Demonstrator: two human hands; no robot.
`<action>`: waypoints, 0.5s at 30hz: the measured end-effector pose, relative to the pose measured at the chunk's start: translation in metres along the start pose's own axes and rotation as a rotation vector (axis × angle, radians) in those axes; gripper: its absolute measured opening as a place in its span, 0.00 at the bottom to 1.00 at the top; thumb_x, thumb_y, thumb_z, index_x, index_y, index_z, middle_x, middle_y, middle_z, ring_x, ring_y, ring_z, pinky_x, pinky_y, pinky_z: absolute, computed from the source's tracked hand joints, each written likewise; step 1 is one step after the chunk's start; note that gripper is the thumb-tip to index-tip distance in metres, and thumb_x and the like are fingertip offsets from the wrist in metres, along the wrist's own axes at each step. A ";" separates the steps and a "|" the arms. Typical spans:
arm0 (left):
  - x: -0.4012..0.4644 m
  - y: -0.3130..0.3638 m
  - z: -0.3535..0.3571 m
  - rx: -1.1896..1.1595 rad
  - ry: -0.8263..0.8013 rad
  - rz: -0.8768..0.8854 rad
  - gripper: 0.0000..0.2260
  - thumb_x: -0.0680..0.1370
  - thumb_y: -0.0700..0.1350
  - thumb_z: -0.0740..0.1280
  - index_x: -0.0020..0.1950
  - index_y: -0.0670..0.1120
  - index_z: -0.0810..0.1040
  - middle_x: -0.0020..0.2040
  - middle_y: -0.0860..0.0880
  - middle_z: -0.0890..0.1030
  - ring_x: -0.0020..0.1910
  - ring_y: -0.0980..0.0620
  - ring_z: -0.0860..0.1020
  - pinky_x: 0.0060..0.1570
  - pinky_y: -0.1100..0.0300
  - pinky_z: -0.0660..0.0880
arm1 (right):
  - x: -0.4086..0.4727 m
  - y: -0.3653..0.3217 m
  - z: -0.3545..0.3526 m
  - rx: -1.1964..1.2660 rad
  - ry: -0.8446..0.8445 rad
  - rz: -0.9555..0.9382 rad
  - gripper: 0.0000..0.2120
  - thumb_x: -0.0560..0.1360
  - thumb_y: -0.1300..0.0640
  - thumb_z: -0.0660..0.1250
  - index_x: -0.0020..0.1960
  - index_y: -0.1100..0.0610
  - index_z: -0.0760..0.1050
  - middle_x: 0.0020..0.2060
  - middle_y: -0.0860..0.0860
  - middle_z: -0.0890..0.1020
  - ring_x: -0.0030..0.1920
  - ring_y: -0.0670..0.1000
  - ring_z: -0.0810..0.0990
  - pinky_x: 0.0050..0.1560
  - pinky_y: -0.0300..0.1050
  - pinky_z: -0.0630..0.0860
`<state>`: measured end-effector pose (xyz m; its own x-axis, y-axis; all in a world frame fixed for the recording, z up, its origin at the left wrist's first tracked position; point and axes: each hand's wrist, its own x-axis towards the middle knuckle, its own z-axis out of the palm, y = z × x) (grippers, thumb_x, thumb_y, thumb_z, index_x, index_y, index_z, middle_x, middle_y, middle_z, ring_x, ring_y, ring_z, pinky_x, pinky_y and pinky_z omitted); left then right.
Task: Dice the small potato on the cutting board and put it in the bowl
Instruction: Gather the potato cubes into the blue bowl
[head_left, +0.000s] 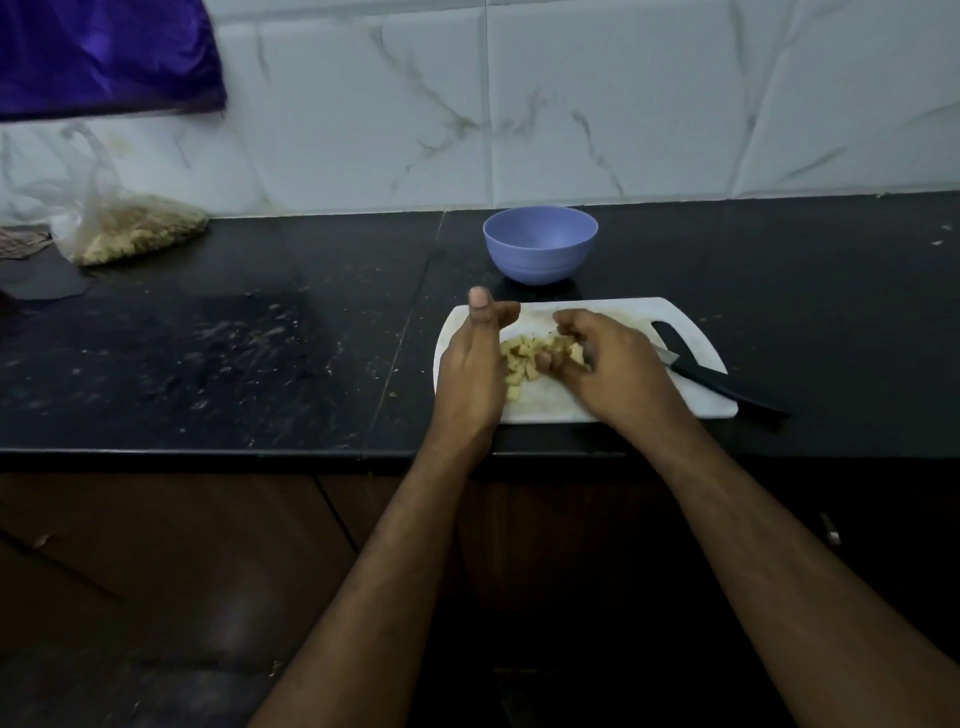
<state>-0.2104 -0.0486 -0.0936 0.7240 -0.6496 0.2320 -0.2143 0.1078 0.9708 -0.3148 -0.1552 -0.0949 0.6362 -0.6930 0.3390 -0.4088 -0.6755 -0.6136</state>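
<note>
Several pale yellow potato dice (524, 358) lie in a heap on the white cutting board (597, 312). My left hand (475, 364) stands on its edge at the heap's left side, fingers straight, thumb up. My right hand (608, 358) comes from the right with its fingers curled over the dice, touching them. The purple bowl (540, 244) stands just behind the board and looks empty. A black-handled knife (717, 376) lies on the board's right end, apart from both hands.
The board sits near the front edge of a black counter (260, 338) scattered with crumbs. A plastic bag of pale food (130, 228) lies at the back left under a purple cloth (104, 52). A tiled wall closes the back.
</note>
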 end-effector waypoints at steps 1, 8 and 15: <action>0.000 0.000 0.000 0.027 -0.011 -0.003 0.32 0.82 0.67 0.45 0.61 0.51 0.81 0.61 0.55 0.82 0.62 0.60 0.77 0.64 0.58 0.70 | 0.000 -0.001 0.000 -0.001 0.022 0.005 0.23 0.75 0.45 0.70 0.67 0.53 0.75 0.60 0.48 0.81 0.58 0.49 0.78 0.59 0.45 0.74; 0.003 0.002 0.002 0.089 -0.054 -0.040 0.32 0.81 0.67 0.44 0.66 0.52 0.79 0.66 0.53 0.79 0.66 0.58 0.74 0.71 0.53 0.67 | -0.002 0.004 -0.003 0.007 0.240 0.058 0.09 0.80 0.55 0.63 0.57 0.53 0.80 0.49 0.45 0.83 0.47 0.41 0.77 0.47 0.32 0.67; 0.006 0.000 0.003 0.086 -0.166 -0.075 0.34 0.79 0.70 0.42 0.76 0.54 0.67 0.74 0.57 0.71 0.72 0.61 0.68 0.74 0.50 0.62 | -0.001 0.007 -0.004 0.042 0.145 0.069 0.09 0.80 0.55 0.63 0.56 0.50 0.81 0.47 0.41 0.83 0.47 0.38 0.78 0.44 0.17 0.66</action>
<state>-0.2083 -0.0543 -0.0923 0.6234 -0.7694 0.1388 -0.2240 -0.0057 0.9746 -0.3205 -0.1599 -0.0968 0.5054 -0.7683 0.3927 -0.4185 -0.6163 -0.6672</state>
